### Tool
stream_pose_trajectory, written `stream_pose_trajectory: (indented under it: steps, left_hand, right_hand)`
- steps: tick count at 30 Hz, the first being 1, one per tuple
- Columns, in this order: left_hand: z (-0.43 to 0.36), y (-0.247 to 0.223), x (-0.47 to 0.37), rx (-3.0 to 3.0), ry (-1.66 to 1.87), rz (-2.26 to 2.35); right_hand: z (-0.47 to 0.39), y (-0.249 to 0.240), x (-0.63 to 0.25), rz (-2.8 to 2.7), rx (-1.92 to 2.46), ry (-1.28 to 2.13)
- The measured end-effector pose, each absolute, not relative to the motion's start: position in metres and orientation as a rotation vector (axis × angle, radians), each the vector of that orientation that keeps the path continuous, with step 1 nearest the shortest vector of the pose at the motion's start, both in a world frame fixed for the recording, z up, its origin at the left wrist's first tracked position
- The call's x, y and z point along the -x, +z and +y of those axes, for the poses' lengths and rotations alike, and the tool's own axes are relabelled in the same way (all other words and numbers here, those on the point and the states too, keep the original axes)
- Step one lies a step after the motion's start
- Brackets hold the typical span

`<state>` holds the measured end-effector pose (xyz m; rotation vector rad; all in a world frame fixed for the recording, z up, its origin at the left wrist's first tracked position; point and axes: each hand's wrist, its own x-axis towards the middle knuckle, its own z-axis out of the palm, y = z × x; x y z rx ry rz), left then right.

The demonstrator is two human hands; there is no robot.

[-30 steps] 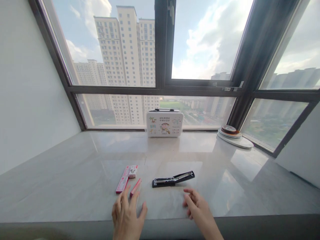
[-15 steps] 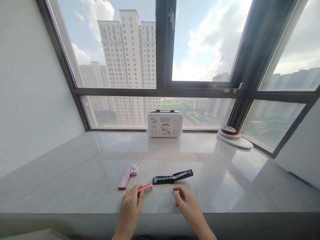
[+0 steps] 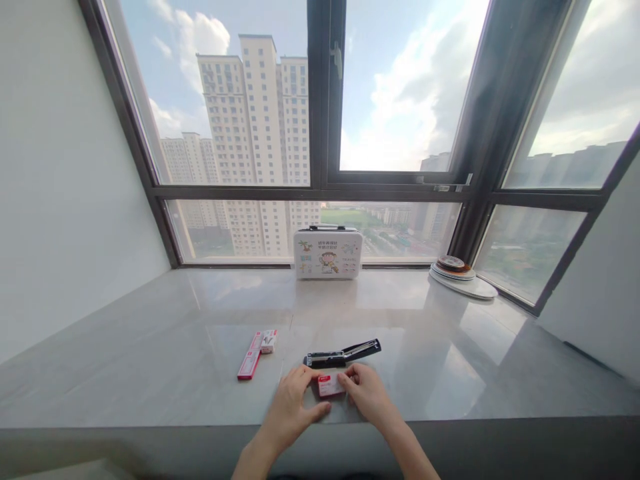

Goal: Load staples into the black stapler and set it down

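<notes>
A small red and white box (image 3: 331, 385) is between my two hands, just in front of the stapler. My right hand (image 3: 367, 395) pinches its right end between thumb and fingers. At the box's left side, my left hand (image 3: 295, 407) has its thumb spread away from the fingers, and the fingertips are at the box's upper left corner. The black stapler (image 3: 325, 359) lies opened out, its top arm tilted up to the right. To the left lie a long pink and white box (image 3: 250, 363) and a small white box (image 3: 269, 341) beside it.
A white case (image 3: 328, 255) with cartoon prints stands by the window at the back. Round plates or mats (image 3: 463, 280) are stacked at the back right. The grey countertop's front edge (image 3: 200, 427) runs below my hands.
The small box has moved right and turned its printed face to me. My right hand has closed on its right end. My left hand has moved right and its thumb has come away.
</notes>
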<state>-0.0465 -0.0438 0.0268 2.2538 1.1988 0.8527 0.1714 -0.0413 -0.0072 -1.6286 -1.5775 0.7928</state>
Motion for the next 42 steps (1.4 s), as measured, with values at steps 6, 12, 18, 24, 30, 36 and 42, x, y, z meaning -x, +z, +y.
stream_pose_trajectory:
  steps: [6,12,18,24,30,36,42]
  left_hand:
    - [-0.035,0.021,0.047,-2.205,0.877,1.245]
    - [-0.029,0.024,0.047,-2.221,0.842,1.237]
    - [-0.024,0.020,0.051,-2.174,0.844,1.218]
    - [-0.018,0.015,0.057,-2.151,0.808,1.209]
    - [-0.018,0.014,0.055,-2.191,0.854,1.220]
    - [-0.018,0.015,0.053,-2.197,0.885,1.178]
    - [-0.020,0.016,0.054,-2.205,0.890,1.198]
  right_hand:
    - [-0.039,-0.009,-0.168,-1.545,1.745,0.664]
    - [-0.034,-0.005,-0.170,-1.573,1.849,0.586]
    - [-0.026,-0.006,-0.170,-1.645,1.839,0.688]
    - [-0.023,-0.002,-0.189,-1.692,1.822,0.774]
    - [-0.038,0.019,-0.205,-1.705,1.899,0.602]
    - [-0.028,0.070,-0.160,-2.356,1.765,0.402]
    - [0.001,0.089,-0.141,-2.514,1.733,0.447]
